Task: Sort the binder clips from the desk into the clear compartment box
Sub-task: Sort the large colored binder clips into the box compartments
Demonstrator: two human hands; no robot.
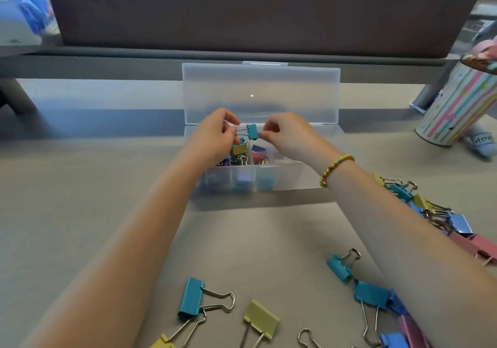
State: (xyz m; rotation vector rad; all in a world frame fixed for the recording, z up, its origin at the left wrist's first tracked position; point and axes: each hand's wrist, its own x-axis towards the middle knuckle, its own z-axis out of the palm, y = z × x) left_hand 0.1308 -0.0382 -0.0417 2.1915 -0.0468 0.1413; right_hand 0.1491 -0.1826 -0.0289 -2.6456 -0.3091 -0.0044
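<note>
My left hand (215, 132) pinches the wire handles of a small teal clip (252, 131) and my right hand (282, 135) pinches its body, both just above the open clear box (282, 178). The box sits on a grey desk (94, 186) before a dark panel (242, 8). More coloured clips (192, 298) lie nearer me than the box.

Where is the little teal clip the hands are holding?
In the head view, the small teal clip is mid-frame, held between the left hand and right hand, above the open clear box.
</note>
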